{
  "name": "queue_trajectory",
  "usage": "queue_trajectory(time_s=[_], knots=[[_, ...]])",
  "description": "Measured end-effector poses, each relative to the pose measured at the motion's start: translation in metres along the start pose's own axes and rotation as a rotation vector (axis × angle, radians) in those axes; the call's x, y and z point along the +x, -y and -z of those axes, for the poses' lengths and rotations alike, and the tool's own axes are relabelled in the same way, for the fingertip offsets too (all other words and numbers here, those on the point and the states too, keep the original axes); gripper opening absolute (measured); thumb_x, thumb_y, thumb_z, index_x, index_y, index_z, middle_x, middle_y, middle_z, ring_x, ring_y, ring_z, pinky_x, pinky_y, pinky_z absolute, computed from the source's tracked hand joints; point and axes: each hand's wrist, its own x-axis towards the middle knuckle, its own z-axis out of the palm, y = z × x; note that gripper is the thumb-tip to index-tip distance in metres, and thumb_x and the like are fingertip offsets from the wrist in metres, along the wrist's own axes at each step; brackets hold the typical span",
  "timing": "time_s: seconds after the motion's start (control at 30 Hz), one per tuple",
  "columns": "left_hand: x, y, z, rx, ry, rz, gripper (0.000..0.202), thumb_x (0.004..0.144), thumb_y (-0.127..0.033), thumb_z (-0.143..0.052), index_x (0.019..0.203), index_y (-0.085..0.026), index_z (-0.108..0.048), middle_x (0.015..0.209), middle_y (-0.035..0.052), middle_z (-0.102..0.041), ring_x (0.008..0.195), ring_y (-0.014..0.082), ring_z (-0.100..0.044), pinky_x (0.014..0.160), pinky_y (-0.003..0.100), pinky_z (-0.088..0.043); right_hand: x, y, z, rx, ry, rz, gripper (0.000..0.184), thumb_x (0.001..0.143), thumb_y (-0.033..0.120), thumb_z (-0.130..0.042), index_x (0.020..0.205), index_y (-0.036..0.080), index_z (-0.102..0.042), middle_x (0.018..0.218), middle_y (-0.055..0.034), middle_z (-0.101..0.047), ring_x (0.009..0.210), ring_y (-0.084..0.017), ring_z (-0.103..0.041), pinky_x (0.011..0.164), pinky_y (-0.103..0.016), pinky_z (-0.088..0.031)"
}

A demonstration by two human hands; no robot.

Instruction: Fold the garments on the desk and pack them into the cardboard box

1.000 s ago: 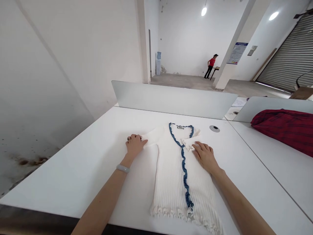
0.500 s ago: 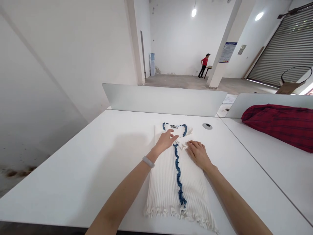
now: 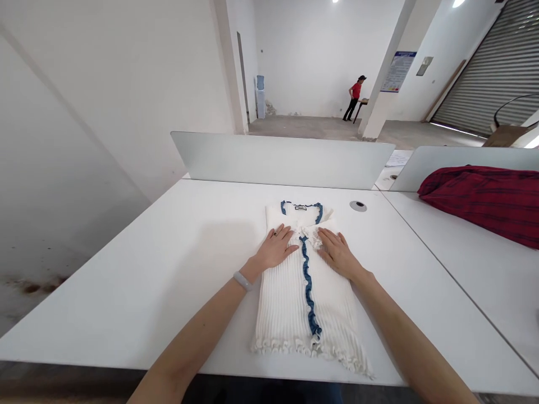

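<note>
A white ribbed cardigan (image 3: 284,303) lies front side up on the white table, its collar away from me and its frilled hem near the front edge. Blue ruffled trim runs down its middle and round the neckline. My left hand (image 3: 275,247) rests flat on the upper left of the garment, fingers stretched out. On the upper right, my right hand (image 3: 338,252) lies with fingers extended, touching a folded-in sleeve (image 3: 312,233). Both sleeves appear folded across the chest, partly under my hands.
A low frosted divider (image 3: 282,160) borders the back of the table (image 3: 177,269). A red plaid cloth (image 3: 484,196) lies at right, past the table seam. Near the back is a round cable hole (image 3: 358,206). A person in red (image 3: 354,98) stands far off.
My left hand has come down from above the collar and moved left and toward me, flattening on the cardigan. My right hand stays in nearly the same place. The view has tilted down slightly.
</note>
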Motion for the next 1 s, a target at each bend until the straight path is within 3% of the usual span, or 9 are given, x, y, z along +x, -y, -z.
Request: queue_trajectory(time_s=[0.1, 0.27, 0.37, 0.43, 0.53, 0.63, 0.77, 0.93, 1.0], knots=[[-0.024, 0.001, 0.016, 0.012, -0.048, -0.076, 0.05, 0.097, -0.044, -0.027, 0.135, -0.015, -0.04, 0.147, 0.011, -0.036, 0.142, 0.026, -0.016, 0.112, 0.045, -0.021, -0.014, 0.002, 0.022, 0.01, -0.078, 0.027, 0.05, 0.095, 0.035, -0.033, 0.143, 0.019, -0.031, 0.145, -0.0131, -0.038, 0.134, -0.025, -0.033, 0.108, -0.055, -0.027], [-0.104, 0.002, 0.047, 0.029, -0.022, -0.179, 0.035, 0.097, -0.024, -0.035, 0.13, -0.022, -0.045, 0.141, 0.0067, -0.045, 0.14, 0.0241, -0.021, 0.111, 0.045, -0.024, -0.078, 0.014, 0.063, 0.078, 0.005, 0.193, 0.036, 0.091, 0.025, -0.043, 0.126, 0.025, -0.053, 0.126, -0.0091, -0.057, 0.116, -0.024, -0.053, 0.096, -0.045, -0.046], [-0.149, -0.012, 0.06, -0.034, 0.049, -0.257, 0.034, 0.094, -0.013, -0.036, 0.123, -0.023, -0.05, 0.131, 0.0065, -0.052, 0.131, 0.022, -0.036, 0.105, 0.04, -0.035, -0.118, 0.033, 0.081, 0.114, 0.101, 0.216, 0.028, 0.09, 0.022, -0.047, 0.115, 0.024, -0.06, 0.11, -0.0081, -0.065, 0.104, -0.022, -0.059, 0.085, -0.039, -0.051], [-0.168, -0.03, 0.062, -0.101, 0.093, -0.279, 0.026, 0.091, -0.019, -0.047, 0.116, -0.023, -0.054, 0.119, 0.0068, -0.057, 0.116, 0.0216, -0.049, 0.095, 0.036, -0.042, -0.134, 0.049, 0.089, 0.155, 0.155, 0.201, 0.023, 0.091, 0.02, -0.046, 0.107, 0.023, -0.062, 0.097, -0.0075, -0.067, 0.09, -0.02, -0.061, 0.075, -0.035, -0.051], [-0.181, -0.057, 0.054, -0.121, 0.111, -0.26, 0.025, 0.085, -0.026, -0.062, 0.109, -0.023, -0.056, 0.105, 0.0053, -0.06, 0.1, 0.0216, -0.054, 0.084, 0.035, -0.047, -0.141, 0.075, 0.092, 0.205, 0.185, 0.182, 0.019, 0.092, 0.019, -0.044, 0.097, 0.021, -0.062, 0.086, -0.0072, -0.064, 0.078, -0.018, -0.058, 0.065, -0.032, -0.047], [-0.182, -0.073, 0.041, -0.083, 0.09, -0.21, 0.018, 0.089, -0.013, -0.051, 0.102, -0.022, -0.058, 0.097, 0.0033, -0.061, 0.092, 0.0189, -0.056, 0.081, 0.034, -0.046, -0.141, 0.095, 0.087, 0.219, 0.193, 0.152, 0.014, 0.091, 0.024, -0.048, 0.092, 0.021, -0.061, 0.088, -0.0078, -0.06, 0.078, -0.018, -0.056, 0.065, -0.032, -0.045], [-0.187, -0.074, 0.038, -0.106, 0.058, -0.17, 0.026, 0.092, -0.008, -0.035, 0.091, -0.021, -0.057, 0.09, 0.0028, -0.06, 0.084, 0.0165, -0.056, 0.08, 0.032, -0.045, -0.147, 0.105, 0.077, 0.206, 0.209, 0.111, 0.007, 0.087, 0.02, -0.051, 0.087, 0.021, -0.058, 0.088, -0.0062, -0.057, 0.08, -0.018, -0.053, 0.072, -0.036, -0.045], [-0.207, -0.067, 0.049, -0.228, -0.046, -0.113, 0.022, 0.093, -0.011, -0.031, 0.092, -0.021, -0.051, 0.09, 0.0036, -0.058, 0.085, 0.0168, -0.052, 0.077, 0.031, -0.045, -0.161, 0.104, 0.079, 0.279, 0.047, 0.049, 0.016, 0.088, 0.013, -0.046, 0.096, 0.024, -0.054, 0.091, -0.0075, -0.056, 0.083, -0.019, -0.051, 0.072, -0.039, -0.045], [-0.215, -0.067, 0.051, -0.254, -0.03, -0.108, 0.022, 0.093, -0.01, -0.031, 0.093, -0.022, -0.05, 0.091, 0.0037, -0.057, 0.085, 0.0166, -0.051, 0.076, 0.031, -0.045, -0.165, 0.106, 0.083, 0.293, 0.088, 0.065, 0.015, 0.088, 0.013, -0.047, 0.094, 0.025, -0.054, 0.092, -0.0073, -0.057, 0.085, -0.02, -0.052, 0.076, -0.041, -0.046]])
